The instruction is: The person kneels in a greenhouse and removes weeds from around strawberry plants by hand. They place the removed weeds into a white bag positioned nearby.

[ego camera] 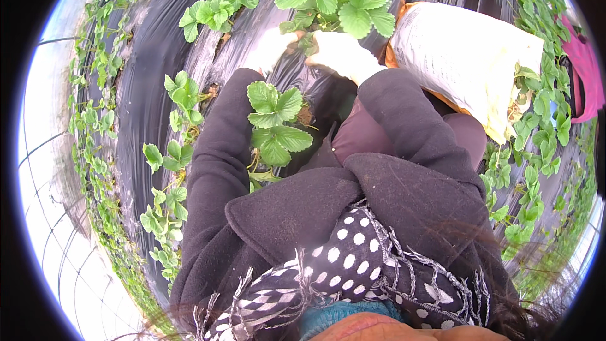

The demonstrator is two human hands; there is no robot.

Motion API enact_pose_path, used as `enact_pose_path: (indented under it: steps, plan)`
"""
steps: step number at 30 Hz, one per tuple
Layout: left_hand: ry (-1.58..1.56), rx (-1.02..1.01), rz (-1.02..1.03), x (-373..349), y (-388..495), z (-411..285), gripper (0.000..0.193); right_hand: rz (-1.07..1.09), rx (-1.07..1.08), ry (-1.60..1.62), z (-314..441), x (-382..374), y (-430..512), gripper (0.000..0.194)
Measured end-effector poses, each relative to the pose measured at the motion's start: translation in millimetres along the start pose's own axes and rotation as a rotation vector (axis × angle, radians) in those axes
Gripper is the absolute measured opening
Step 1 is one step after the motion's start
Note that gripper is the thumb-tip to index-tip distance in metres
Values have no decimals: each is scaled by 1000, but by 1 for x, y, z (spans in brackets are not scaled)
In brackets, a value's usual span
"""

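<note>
Both hands meet at the lower edge of a strawberry plant (355,0) at the top centre. My left hand (272,49) reaches in from the left, its fingertips at the plant's low leaves and stems. Close to its right, my right hand (338,54) has its thumb and fingers around a small green leaf (308,43) of the plant. Both hands look washed out by bright light, so glove or skin is hard to tell. Whether the left fingers grip anything is unclear. A smaller strawberry plant (277,123) grows between my forearms, with a brown dry leaf beside it.
A white and orange plastic sack (466,52) with dry leaves at its mouth lies right of my right arm. Black plastic mulch (156,57) covers the beds. Rows of strawberry plants (173,199) run along both sides. A pink object (584,76) is at the far right.
</note>
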State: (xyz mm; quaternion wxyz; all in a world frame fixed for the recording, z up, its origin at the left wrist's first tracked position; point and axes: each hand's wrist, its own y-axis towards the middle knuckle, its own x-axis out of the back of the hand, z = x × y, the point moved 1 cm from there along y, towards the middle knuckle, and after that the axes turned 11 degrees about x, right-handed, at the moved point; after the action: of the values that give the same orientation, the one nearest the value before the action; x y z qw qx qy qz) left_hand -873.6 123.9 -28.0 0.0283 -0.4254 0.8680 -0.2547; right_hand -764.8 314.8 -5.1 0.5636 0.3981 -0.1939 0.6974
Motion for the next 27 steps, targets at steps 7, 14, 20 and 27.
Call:
enact_pose_path:
  steps: [7, 14, 20, 27]
  plan:
    - [-51, 52, -48, -1, 0, -3, 37, -70, -125, -146, -5, -11, -1, 35]
    - [-109, 44, -41, -1, -1, -1, 38, 42, -190, -291, -34, 15, -16, 24]
    - [-89, -3, -31, 0, -3, 0, 36, 309, -381, 432, -14, 10, -15, 29]
    - [-122, 19, -10, 2, -1, 2, 37, -75, 142, -183, -7, -51, -5, 24]
